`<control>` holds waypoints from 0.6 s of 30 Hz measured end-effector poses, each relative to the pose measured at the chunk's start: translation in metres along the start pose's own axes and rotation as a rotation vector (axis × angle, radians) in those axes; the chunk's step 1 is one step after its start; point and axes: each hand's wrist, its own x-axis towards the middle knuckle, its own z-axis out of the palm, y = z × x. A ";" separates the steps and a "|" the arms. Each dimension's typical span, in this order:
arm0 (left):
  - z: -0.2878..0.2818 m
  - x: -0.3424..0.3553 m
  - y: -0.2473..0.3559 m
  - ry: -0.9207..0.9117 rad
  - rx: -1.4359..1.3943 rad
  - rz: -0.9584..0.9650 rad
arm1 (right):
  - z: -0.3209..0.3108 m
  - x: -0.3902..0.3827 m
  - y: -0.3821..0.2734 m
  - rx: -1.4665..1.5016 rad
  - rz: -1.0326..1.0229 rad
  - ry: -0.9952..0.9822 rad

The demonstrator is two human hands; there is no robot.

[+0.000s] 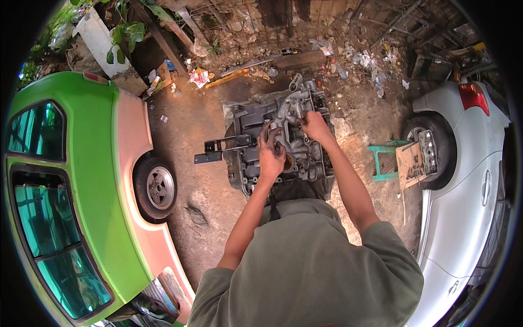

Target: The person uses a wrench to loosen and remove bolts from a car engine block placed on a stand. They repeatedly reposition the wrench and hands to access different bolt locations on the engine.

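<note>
A greasy engine block (246, 117) lies on the ground in front of me, with dark and grey metal parts over its top. On its upper middle sits a lighter grey cast metal bracket (284, 110). My left hand (271, 154) curls its fingers and thumb around the near end of this bracket. At the bracket's right side, my right hand (317, 127) is closed with fingers pinched together against the engine. Whatever sits between those fingertips is hidden. A black slotted metal bar (218, 145) juts out from the engine's left side.
A green and pink vehicle (101, 163) stands to the left, a silver car (463, 158) to the right. Beside the car's wheel are a green stool (376, 163), cardboard (409, 166) and a metal part (429, 151). Litter and a wooden plank (298, 59) lie beyond the engine.
</note>
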 end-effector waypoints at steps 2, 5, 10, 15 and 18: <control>-0.001 0.000 -0.001 0.003 0.000 0.007 | -0.004 -0.002 -0.003 0.138 0.034 0.093; -0.001 -0.001 0.000 0.027 0.020 0.043 | -0.015 -0.017 -0.001 0.594 0.143 0.295; -0.001 0.000 0.004 -0.004 -0.072 -0.014 | -0.025 -0.054 0.005 1.202 0.094 0.498; -0.002 0.000 0.005 -0.023 -0.094 -0.036 | 0.003 -0.103 0.002 1.245 0.080 0.476; -0.002 0.001 0.002 -0.013 0.032 0.037 | 0.020 -0.118 -0.001 1.302 0.057 0.470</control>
